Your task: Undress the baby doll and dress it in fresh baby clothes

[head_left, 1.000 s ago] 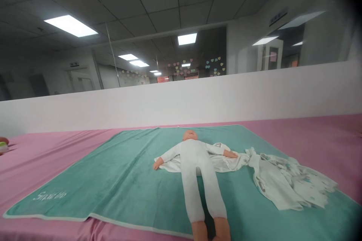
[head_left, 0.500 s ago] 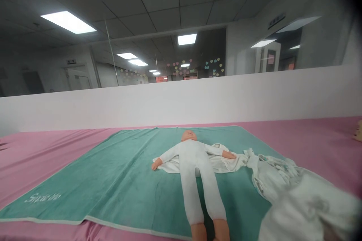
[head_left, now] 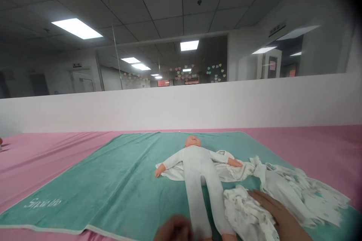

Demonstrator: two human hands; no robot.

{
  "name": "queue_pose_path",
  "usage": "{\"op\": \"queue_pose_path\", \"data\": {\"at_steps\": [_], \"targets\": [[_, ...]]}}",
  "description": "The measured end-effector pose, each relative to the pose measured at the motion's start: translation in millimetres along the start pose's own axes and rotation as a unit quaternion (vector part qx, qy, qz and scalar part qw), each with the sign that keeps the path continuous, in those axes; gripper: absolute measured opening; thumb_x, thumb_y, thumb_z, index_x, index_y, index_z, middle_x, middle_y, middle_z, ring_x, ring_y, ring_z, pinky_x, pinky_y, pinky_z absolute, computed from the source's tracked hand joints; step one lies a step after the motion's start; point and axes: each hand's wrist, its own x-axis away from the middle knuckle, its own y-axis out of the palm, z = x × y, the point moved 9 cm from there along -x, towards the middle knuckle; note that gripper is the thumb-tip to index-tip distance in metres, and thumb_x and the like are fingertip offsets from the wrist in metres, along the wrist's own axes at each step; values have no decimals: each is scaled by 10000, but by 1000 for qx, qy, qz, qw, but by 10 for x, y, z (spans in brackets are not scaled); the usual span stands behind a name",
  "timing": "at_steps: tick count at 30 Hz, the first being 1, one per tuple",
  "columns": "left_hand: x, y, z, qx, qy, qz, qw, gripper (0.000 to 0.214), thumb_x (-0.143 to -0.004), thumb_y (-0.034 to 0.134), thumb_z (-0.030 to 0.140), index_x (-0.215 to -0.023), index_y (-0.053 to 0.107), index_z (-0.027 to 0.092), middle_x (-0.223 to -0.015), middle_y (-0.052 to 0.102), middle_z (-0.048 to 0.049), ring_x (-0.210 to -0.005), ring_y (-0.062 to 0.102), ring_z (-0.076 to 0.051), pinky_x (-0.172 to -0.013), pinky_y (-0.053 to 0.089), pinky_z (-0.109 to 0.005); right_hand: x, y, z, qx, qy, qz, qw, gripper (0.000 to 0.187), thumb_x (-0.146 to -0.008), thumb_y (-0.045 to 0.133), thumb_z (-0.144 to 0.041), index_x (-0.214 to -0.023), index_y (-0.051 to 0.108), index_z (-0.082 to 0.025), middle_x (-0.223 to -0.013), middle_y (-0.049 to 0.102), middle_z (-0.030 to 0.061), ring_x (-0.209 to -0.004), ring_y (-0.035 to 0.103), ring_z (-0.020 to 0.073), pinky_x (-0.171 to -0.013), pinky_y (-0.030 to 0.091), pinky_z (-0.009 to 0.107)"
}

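A baby doll (head_left: 198,165) in a white long-sleeved suit lies on its back with arms spread, over a thin white cloth (head_left: 174,172). Beside its leg is a crumpled white printed garment (head_left: 246,211). My right hand (head_left: 277,209) grips this bundle from the right, fingers stretched along its edge and thumb hidden. At the bottom edge, my left hand (head_left: 174,229) is blurred and cut off near the doll's other leg. Its fingers look curled, but whether they hold anything cannot be made out.
A green blanket (head_left: 113,188) lies over a pink sheet (head_left: 311,143). More white printed clothes (head_left: 305,192) are spread to the right of the doll. Behind stands a low white wall (head_left: 169,107) below a large glass or mirror panel.
The white garment has moved from the lower right corner leftward to the doll's leg, with my right hand at it. My left hand has come into view. The view has tipped slightly upward.
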Motion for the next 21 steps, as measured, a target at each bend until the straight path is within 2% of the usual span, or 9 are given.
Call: {"op": "queue_pose_path", "data": {"at_steps": [2, 3, 5, 8, 10, 12, 15, 18, 21], "targets": [[-215, -165, 24, -3, 6, 44, 999, 252, -838, 484, 406, -877, 621, 198, -882, 651, -49, -818, 595, -202, -737, 471, -332, -24, 30, 39, -10, 10, -13, 1000, 456, -664, 587, -355, -1105, 665, -271, -1285, 555, 44, -1217, 462, 322, -1037, 374, 415], [-365, -300, 29, -1, 6, 103, 995, 236, -826, 483, 380, -878, 612, 190, -913, 648, -65, -869, 587, -215, -764, 463, -334, -31, 23, 35, -15, 18, -18, 1000, 488, -657, 581, -368, -1128, 652, -260, -1306, 537, 48, -1228, 452, 321, -1038, 373, 415], [-732, -384, -24, 5, -14, 130, 991, 257, -787, 519, 328, -982, 595, 178, -1093, 615, -93, -1054, 539, -234, -877, 428, -337, -56, -45, -53, -31, 27, -22, 999, 520, -654, 570, -387, -1156, 631, -267, -1331, 513, 44, -1244, 435, 319, -1034, 377, 413], [-1210, -336, -176, 27, -43, 107, 993, 371, -751, 562, 330, -1062, 564, 127, -1151, 587, -140, -1055, 547, -245, -909, 414, -344, -166, -128, -379, -86, 33, -39, 995, 525, -664, 579, -415, -1178, 608, -312, -1331, 513, 33, -1246, 436, 316, -1009, 405, 405], [-1353, -293, -255, 50, -51, 86, 994, 422, -757, 568, 383, -1085, 562, 117, -1182, 576, -151, -1054, 552, -251, -926, 409, -347, -283, -40, -629, -143, 60, -69, 985, 548, -687, 586, -458, -1216, 572, -316, -1344, 499, 40, -1235, 452, 306, -977, 432, 391], [-1347, -252, -299, 95, -72, 52, 991, 483, -755, 577, 437, -1117, 559, 119, -1224, 559, -150, -1061, 555, -260, -928, 416, -355, -423, 168, -806, -187, 116, -88, 972, 559, -735, 558, -506, -1258, 526, -312, -1367, 476, 37, -1242, 449, 283, -984, 417, 392], [-1177, -105, -215, 188, -102, -62, 975, 566, -762, 584, 424, -1245, 493, 144, -1201, 584, -121, -1028, 583, -263, -885, 441, -384, -670, 665, -938, -251, 185, -121, 942, 543, -760, 545, -540, -1195, 584, -217, -1305, 533, 83, -1212, 477, 282, -998, 377, 386], [-1040, 7, -14, 274, -68, -145, 948, 552, -779, 572, 363, -1279, 475, 151, -1158, 608, -116, -1034, 591, -256, -874, 451, -371, -925, 1264, -1010, -393, 207, -200, 873, 572, -784, 515, -540, -1069, 638, -60, -1104, 643, 170, -1103, 566, 277, -917, 424, 295], [-1067, 49, -48, 322, -75, -147, 932, 641, -723, 650, 317, -1312, 443, 172, -1211, 577, -134, -1075, 570, -283, -847, 483, -360, -1098, 1667, -937, -446, 252, -241, 824, 670, -762, 474, -628, -943, 667, -13, -953, 675, 213, -995, 625, 286, -806, 471, 268]]}}
